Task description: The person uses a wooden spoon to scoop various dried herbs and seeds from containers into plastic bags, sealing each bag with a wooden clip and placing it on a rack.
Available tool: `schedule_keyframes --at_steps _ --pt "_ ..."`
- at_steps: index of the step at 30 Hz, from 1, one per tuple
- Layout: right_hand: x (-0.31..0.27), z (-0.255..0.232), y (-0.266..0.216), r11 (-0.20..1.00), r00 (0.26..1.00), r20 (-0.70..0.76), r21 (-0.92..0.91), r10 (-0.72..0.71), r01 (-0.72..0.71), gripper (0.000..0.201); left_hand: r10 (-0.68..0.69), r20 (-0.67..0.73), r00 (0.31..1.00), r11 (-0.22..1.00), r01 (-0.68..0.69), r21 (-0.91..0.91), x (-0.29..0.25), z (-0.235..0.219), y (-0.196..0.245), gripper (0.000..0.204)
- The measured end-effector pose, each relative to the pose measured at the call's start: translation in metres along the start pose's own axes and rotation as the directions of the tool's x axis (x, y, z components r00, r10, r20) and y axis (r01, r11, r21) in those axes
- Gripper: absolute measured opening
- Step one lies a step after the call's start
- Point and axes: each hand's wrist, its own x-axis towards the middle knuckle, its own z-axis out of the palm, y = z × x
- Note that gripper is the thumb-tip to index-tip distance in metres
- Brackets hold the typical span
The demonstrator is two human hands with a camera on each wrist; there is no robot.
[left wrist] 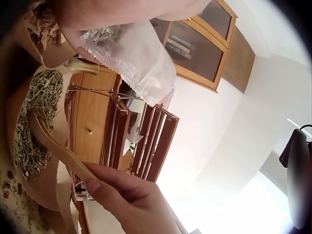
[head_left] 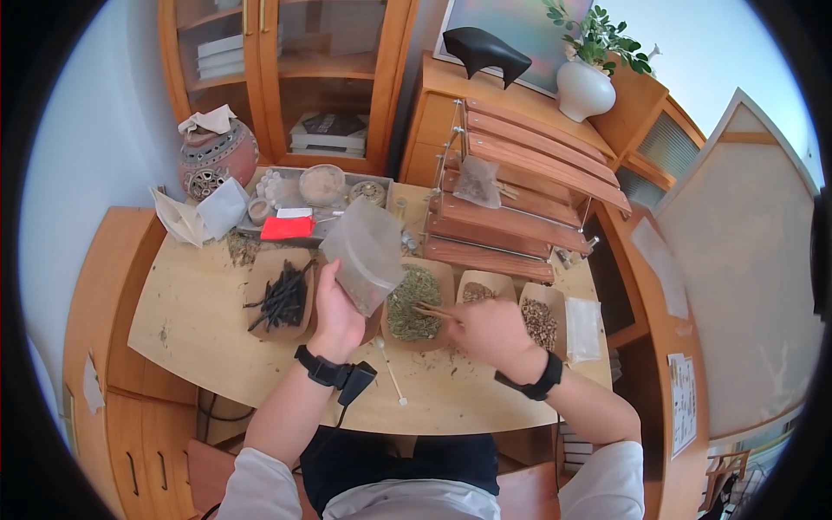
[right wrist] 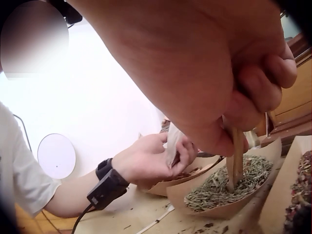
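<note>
My left hand (head_left: 341, 321) grips a clear plastic bag (head_left: 364, 243) by its lower side, and some dried plant bits show through its bottom. The bag is upright and tilted, just left of a paper tray (head_left: 444, 276) of dried green herb (head_left: 414, 290). Over that tray, my right hand (head_left: 501, 336) pinches wooden tongs (head_left: 436, 311) between thumb and fingers. In the left wrist view the tips of the tongs (left wrist: 63, 153) reach down into the cut herb (left wrist: 36, 131). A further paper tray is partly hidden behind the left hand.
A tray of black strips (head_left: 282, 299) lies to the left; trays of brown bits (head_left: 539, 325) stand to the right. Behind are a slatted wooden rack (head_left: 511, 208) with a small bag (head_left: 477, 182), a red packet (head_left: 287, 227) and a pot (head_left: 221, 156). A thin stick (head_left: 392, 373) lies in front.
</note>
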Motion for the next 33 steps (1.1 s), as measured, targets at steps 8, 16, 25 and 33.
schedule_keyframes --at_steps 8,16,25,33 --pt "-0.015 -0.029 0.037 0.928 0.956 0.095 0.23 0.277 -0.292 0.027 0.007 0.016 1.0 1.0 -0.007 -0.008 0.002 -0.003 -0.002 0.054" --pt "-0.002 0.004 0.029 0.882 0.948 0.213 0.365 0.235 -0.3 0.031 0.015 -0.002 1.0 1.0 -0.015 -0.005 0.0 0.003 -0.001 0.051" --pt "-0.004 0.046 0.018 0.957 0.989 -0.106 0.283 0.102 -0.069 0.021 0.006 0.011 1.0 1.0 -0.006 0.005 -0.001 0.004 -0.001 0.05" --pt "-0.004 0.044 0.02 0.967 0.977 -0.199 0.253 0.077 -0.025 0.019 -0.016 -0.001 1.0 1.0 0.016 0.018 -0.002 0.004 0.0 0.05"
